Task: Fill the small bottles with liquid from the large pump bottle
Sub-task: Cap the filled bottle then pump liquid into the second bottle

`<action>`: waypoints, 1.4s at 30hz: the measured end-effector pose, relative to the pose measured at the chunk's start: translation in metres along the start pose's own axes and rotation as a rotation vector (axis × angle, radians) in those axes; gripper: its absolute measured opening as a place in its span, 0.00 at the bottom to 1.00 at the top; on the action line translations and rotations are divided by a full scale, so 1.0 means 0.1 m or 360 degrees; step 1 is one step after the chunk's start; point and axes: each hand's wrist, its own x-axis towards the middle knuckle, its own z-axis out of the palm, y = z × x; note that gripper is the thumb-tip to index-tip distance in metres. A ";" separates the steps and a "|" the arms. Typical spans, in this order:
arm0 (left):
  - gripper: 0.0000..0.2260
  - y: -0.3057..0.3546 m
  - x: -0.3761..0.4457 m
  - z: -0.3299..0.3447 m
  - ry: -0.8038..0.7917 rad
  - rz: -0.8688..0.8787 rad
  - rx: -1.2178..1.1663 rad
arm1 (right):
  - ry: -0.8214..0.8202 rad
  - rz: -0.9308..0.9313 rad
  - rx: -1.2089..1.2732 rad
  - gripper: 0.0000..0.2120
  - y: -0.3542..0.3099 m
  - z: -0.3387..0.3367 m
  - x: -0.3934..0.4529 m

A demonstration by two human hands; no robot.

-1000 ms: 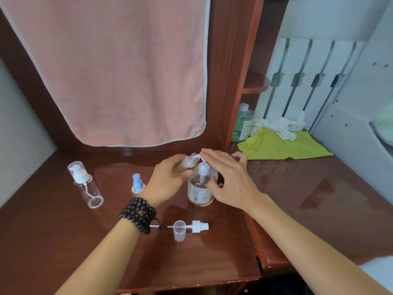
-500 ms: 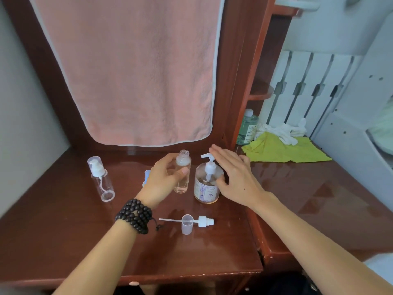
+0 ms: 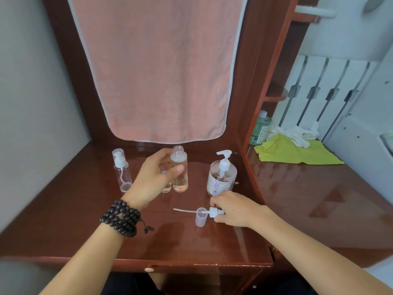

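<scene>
On desk (image 3: 85,220) | left grip (image 3: 153,179) holds open small bottle (image 3: 180,169) | right grip (image 3: 231,209) pinches pump cap (image 3: 213,212)

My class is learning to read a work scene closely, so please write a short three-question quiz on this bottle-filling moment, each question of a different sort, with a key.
1. True or false: the small open bottle in the left hand stands upright with no cap on its neck.
2. What does the right hand grip? A) the large pump bottle B) the loose white pump head lying on the desk C) the yellow-green cloth
3. Fill in: the capped empty small bottle stands to the ___ of the left hand.

Key: 1 true; 2 B; 3 left
</scene>
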 end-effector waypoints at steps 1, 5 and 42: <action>0.13 0.00 -0.01 -0.03 0.0004 0.0002 0.0001 | 0.0025 0.0007 0.0014 0.05 0.00 -0.01 0.02; 0.13 -0.02 -0.05 -0.13 0.0027 0.0001 -0.0006 | 0.0296 0.0052 0.0200 0.08 0.03 -0.32 -0.08; 0.13 0.08 0.01 0.42 -0.0174 -0.0018 0.0180 | 0.0673 -0.0265 0.0333 0.09 -0.15 -1.60 -0.46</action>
